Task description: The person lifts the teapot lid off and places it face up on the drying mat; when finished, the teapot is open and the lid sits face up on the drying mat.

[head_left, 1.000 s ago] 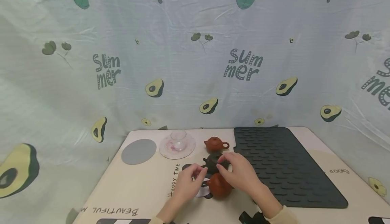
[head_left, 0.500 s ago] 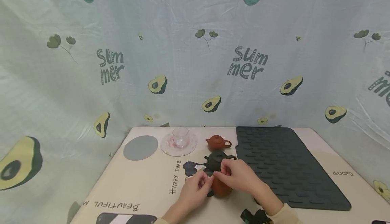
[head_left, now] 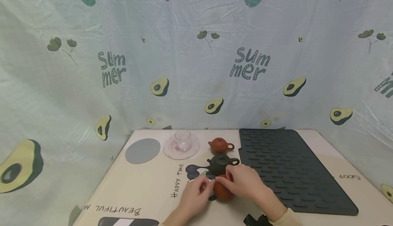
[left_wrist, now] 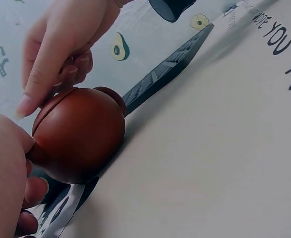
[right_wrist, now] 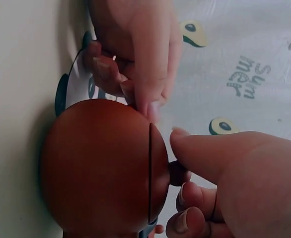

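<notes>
A round reddish-brown clay teapot (head_left: 223, 192) stands nearest me in a row of three teapots. My left hand (head_left: 196, 194) pinches its spout (left_wrist: 35, 152) between thumb and fingers. Over its top, my right hand (head_left: 245, 181) has thumb and curled fingertips round the lid knob (right_wrist: 180, 173). The lid (right_wrist: 159, 173) sits in place, a thin dark seam showing around it. Right behind is a black teapot (head_left: 218, 164), its handle pointing right. A smaller reddish-brown teapot (head_left: 219, 145) is farthest back.
A clear glass cup (head_left: 183, 140) stands on a pink-patterned saucer (head_left: 168, 150) at the back, beside a grey oval (head_left: 142, 151). To the right lies a dark ridged mat (head_left: 276, 171). Behind the table hangs a printed curtain (head_left: 184, 58).
My right hand has come down from beside the black teapot to the near teapot's lid. My left hand has moved right, onto that teapot's spout.
</notes>
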`<state>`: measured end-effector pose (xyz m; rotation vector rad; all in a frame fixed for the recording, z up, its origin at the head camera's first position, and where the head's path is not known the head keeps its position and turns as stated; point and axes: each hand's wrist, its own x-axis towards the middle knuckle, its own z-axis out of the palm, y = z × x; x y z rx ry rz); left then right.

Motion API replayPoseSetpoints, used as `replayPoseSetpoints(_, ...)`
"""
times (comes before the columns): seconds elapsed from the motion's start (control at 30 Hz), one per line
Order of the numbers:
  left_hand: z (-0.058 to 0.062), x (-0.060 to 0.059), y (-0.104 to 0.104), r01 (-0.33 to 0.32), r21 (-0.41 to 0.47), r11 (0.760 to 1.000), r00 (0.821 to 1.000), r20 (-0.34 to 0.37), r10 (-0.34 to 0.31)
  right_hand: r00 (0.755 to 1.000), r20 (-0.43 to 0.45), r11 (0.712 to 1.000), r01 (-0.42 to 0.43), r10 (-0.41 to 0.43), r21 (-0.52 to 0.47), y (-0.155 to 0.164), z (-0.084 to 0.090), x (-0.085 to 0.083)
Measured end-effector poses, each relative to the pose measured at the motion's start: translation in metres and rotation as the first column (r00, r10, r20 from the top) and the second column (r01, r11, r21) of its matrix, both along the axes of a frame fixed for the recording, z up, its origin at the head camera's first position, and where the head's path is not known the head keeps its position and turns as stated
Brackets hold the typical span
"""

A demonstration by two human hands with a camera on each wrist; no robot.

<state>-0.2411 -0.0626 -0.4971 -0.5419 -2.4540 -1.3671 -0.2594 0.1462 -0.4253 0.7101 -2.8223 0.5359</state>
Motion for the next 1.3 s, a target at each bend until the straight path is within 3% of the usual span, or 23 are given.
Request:
replayPoseSetpoints(0.37, 0.002, 0.0008, -0.0014, 0.021, -0.03, 0.999, 0.997, 0.081, -0.019, 1.0, -0.008, 1.0, 0.005, -0.005, 0.014, -0.0007, -0.0036, 0.0013)
replayPoseSetpoints(0.6, 0.0036, -0.0005, -0.0002, 0.04, -0.064, 0.997, 0.997, 0.073, -0.036, 1.0, 0.023, 1.0, -0.006, 0.006, 0.015, 0.0002, -0.0034, -0.0018)
replayPoseSetpoints(1.3, 0.0037, -0.0022, 0.0005, 0.001, -0.088, 0.996, 0.998, 0.055, 0.003, 0.998, 0.05, 0.999, -0.032, 0.033, -0.019, -0.0003, -0.0012, -0.0028)
